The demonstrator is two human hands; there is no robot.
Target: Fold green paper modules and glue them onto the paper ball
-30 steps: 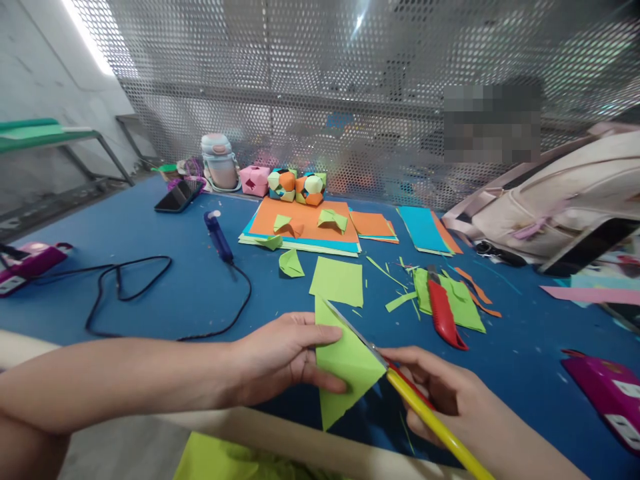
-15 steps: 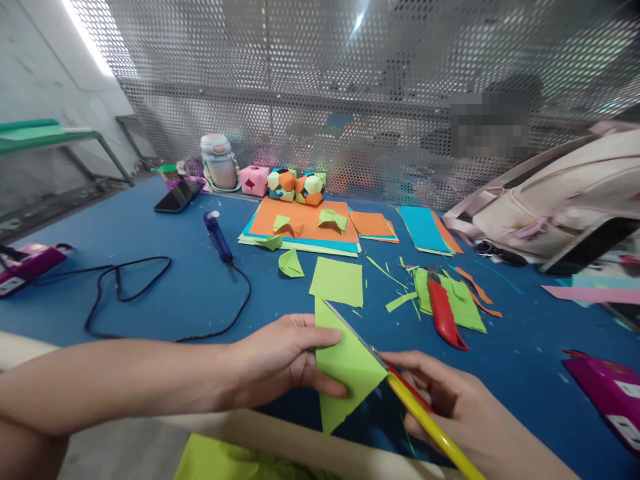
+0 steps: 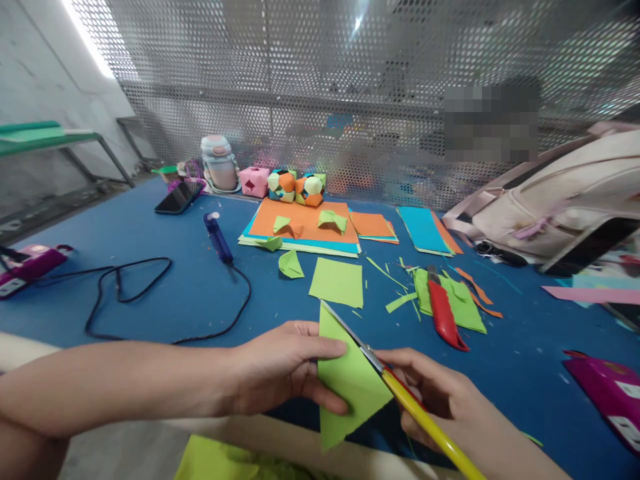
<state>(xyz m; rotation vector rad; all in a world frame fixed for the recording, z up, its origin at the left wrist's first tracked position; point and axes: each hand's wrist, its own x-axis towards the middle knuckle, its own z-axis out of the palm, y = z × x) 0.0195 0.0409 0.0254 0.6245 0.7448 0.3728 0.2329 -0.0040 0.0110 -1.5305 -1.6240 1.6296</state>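
Note:
My left hand (image 3: pixel 305 363) pinches a folded sheet of light green paper (image 3: pixel 350 383) between thumb and fingers, near the table's front edge. Closed around scissors (image 3: pixel 425 417) with red and yellow handles is my right hand (image 3: pixel 440 397); its fingers partly hide the red handle. The metal blades lie along the paper's upper right edge, pointing up and to the left. Just beyond the held sheet lies a green paper square (image 3: pixel 337 281). A small folded green piece (image 3: pixel 291 265) rests to its left.
A red utility knife (image 3: pixel 445 313) lies on green paper among thin scraps. Stacked coloured sheets (image 3: pixel 305 243) and folded paper balls (image 3: pixel 310 190) stand farther back. On the left, a blue glue gun (image 3: pixel 217 239) trails its cord. A pale bag (image 3: pixel 560 193) sits at right.
The held paper has shifted slightly right and down with my left hand. The scissor blades have moved along its edge, and a thin green scrap now shows near my right wrist.

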